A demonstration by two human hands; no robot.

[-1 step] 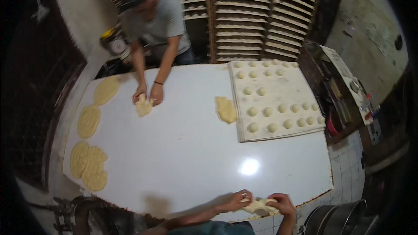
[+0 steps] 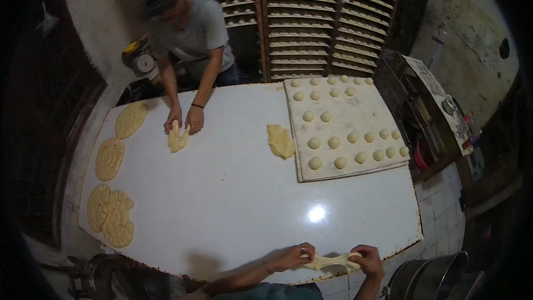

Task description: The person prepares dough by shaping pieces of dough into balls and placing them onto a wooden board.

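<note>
A strip of pale dough (image 2: 332,261) is stretched between my left hand (image 2: 297,254) and my right hand (image 2: 366,258) at the near edge of the white table (image 2: 222,205). Each hand has its fingers closed on an end, and the dough sags between them. On the far left of the tabletop lie several flattened yellowish dough slabs (image 2: 109,159) with dimpled surfaces. A loose dough piece (image 2: 280,141) rests beside a floured board (image 2: 355,108) holding several small round dough balls (image 2: 313,143).
Across the table a co-worker (image 2: 191,39) holds another dough piece (image 2: 177,140) in both hands. Behind stand racks (image 2: 300,22) of trays with dough balls and a scale (image 2: 143,62). A cluttered shelf unit (image 2: 433,105) is at right, large metal pans (image 2: 425,276) at lower right.
My right hand has moved slightly right, so the dough between my hands is longer and thinner. The co-worker's hands and dough have shifted a little, as has the whole view.
</note>
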